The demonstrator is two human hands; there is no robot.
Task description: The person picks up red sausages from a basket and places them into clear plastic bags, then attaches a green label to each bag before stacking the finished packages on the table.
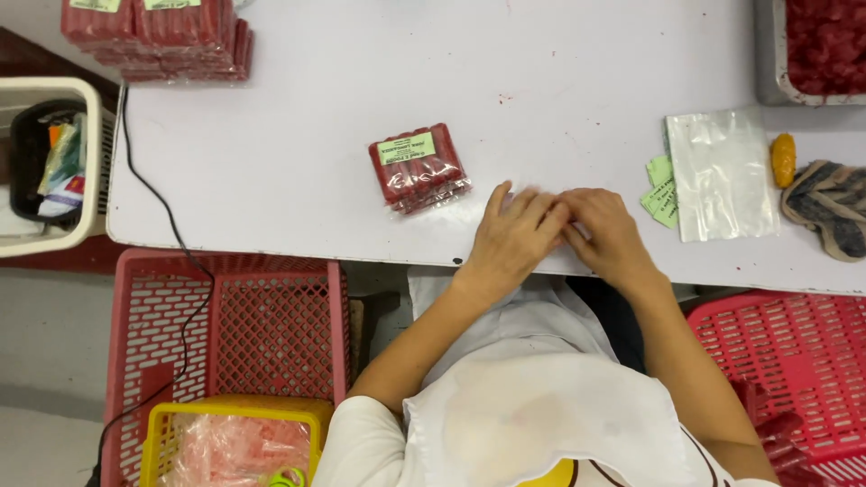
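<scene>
My left hand point(514, 236) and my right hand point(609, 236) rest together near the front edge of the white table point(298, 171), fingertips touching. Whether they pinch something small between them is hidden. A sealed clear packet of red sticks with a green label point(417, 167) lies flat just left of my left hand, apart from it. To the right of my right hand lie small green labels point(660, 194) and a stack of empty clear bags point(723, 173).
A pile of filled red packets point(162, 36) sits at the far left corner. A grey tray of loose red pieces point(816, 50) stands at the far right, with an orange object point(784, 159) and a striped cloth point(830, 207) below it. Red baskets point(244, 325) point(794, 361) flank my lap.
</scene>
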